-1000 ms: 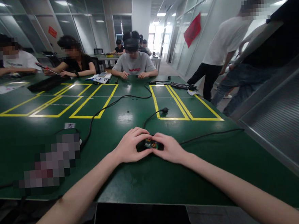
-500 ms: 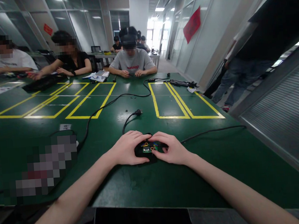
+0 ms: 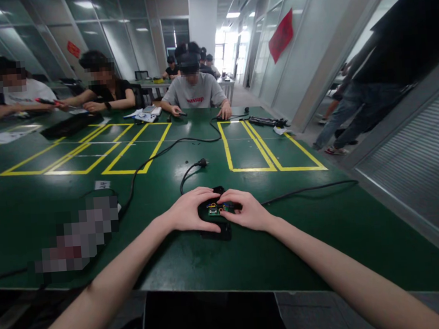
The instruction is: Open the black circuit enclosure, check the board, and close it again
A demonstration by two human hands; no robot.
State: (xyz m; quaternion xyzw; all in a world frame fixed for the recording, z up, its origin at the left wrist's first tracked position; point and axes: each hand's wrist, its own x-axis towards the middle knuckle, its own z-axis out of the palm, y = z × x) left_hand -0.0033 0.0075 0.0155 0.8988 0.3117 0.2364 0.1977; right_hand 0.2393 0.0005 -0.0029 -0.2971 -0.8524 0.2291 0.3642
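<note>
A small green circuit board (image 3: 214, 211) with a coil and yellow and blue parts sits in an opened black plastic casing (image 3: 221, 231) on the table in front of me. My left hand (image 3: 187, 212) curves around the casing's left side, thumb along the near edge and fingers at the far edge. From the right, my right hand (image 3: 251, 211) pinches at the board's right end with thumb and fingertips. Its palm side and much of the casing under both hands are hidden. A black cable (image 3: 307, 192) runs off to the right from behind my right hand.
A plug (image 3: 203, 162) on a short cord lies beyond my hands. A blurred-out object (image 3: 77, 234) is to the left. Yellow tape outlines (image 3: 253, 171) mark the green table (image 3: 182, 272). A person (image 3: 195, 88) sits opposite; another stands at the right.
My right hand has shifted slightly left over the board, and more of the casing's near part shows below my left thumb. The person opposite has moved their hands apart.
</note>
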